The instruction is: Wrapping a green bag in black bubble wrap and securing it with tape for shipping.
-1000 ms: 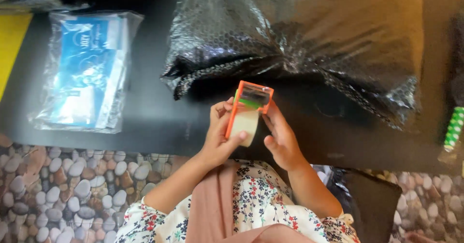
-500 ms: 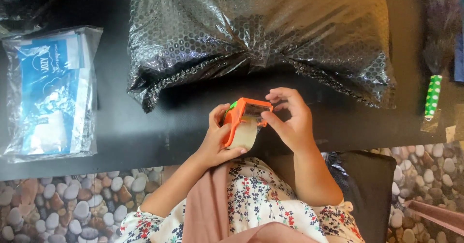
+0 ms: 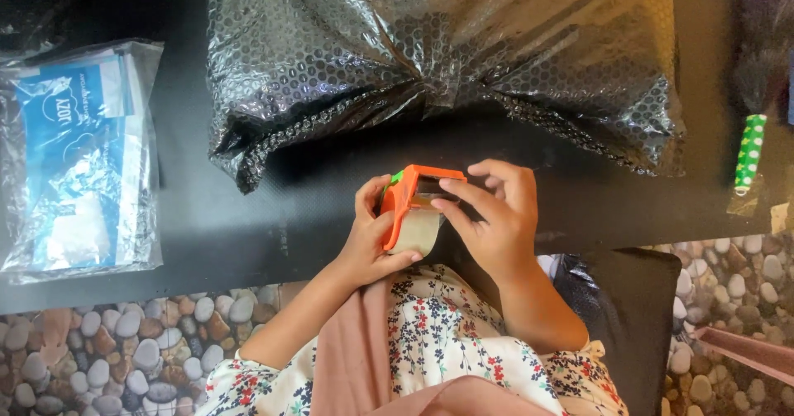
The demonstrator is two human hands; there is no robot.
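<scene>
Currently: orange tape dispenser [image 3: 411, 205] with clear tape roll held between both hands, above near edge of black tabletop [image 3: 248, 226]. Left hand [image 3: 368, 238] curled around dispenser's left side, thumb on orange frame, palm under roll. Right hand [image 3: 496, 217] at dispenser's right side, fingertips [image 3: 442, 205] pinching at top front of frame. Black bubble-wrap parcel [image 3: 447, 60] lies just beyond both hands. Clear bag with blue-white sheets [image 3: 74, 160] well left of left hand. Green dotted pen [image 3: 750, 151] well right of right hand.
</scene>
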